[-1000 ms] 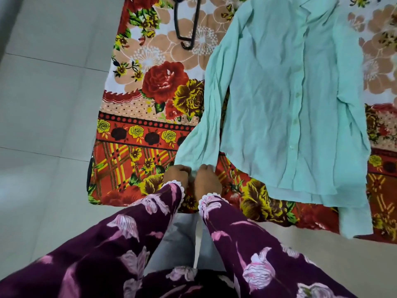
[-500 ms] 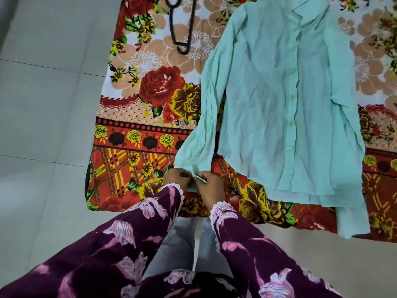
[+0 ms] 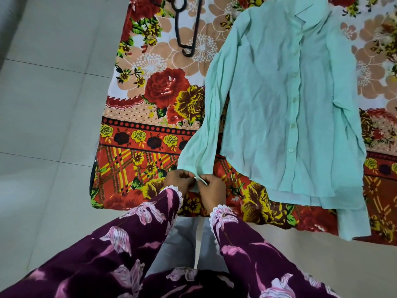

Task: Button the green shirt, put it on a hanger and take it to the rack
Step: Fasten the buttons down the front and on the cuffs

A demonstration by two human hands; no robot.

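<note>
We see the green shirt spread flat on a floral bedsheet over pale floor tiles, hanger beyond its sleeve, left hand and right hand both pinching the cuff.

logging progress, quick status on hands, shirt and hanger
Left hand and right hand both pinching the sleeve cuff. Green shirt flat on the floral sheet. Hanger untouched beside it.
</note>
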